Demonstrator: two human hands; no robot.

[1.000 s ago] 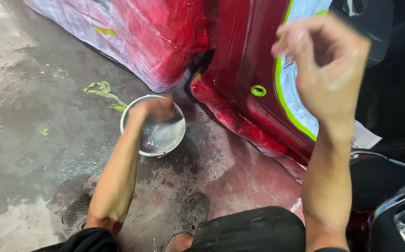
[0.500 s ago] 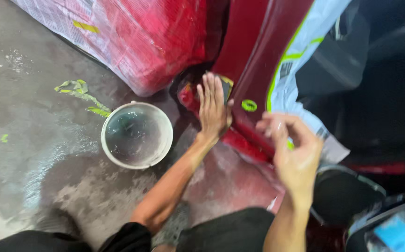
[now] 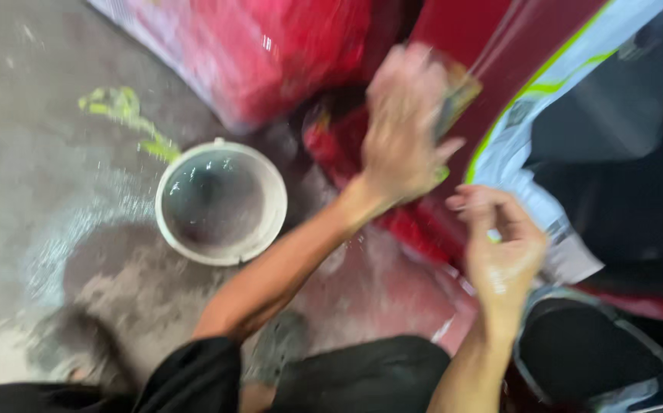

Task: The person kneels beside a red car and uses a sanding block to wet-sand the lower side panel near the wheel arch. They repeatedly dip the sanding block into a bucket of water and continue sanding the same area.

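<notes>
Head view: left hand [image 3: 404,126] presses a thin, pliable, likely wet abrasive sheet [image 3: 458,95] flat on the rigid red car panel [image 3: 492,46]; right hand [image 3: 503,245] loosely curled, empty.

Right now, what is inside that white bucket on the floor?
The white bucket holds dark, glossy liquid, probably water, with a wet rim. The picture is blurred, so anything sunk at the bottom cannot be made out. Neither hand is in it.

The red car panel [image 3: 492,69] — glossy, slanting up to the right — stands just right of the white bucket [image 3: 221,200]. A small yellowish pad [image 3: 458,95], blurred, lies flat against the panel's lower part — above and right of the bucket.
</notes>
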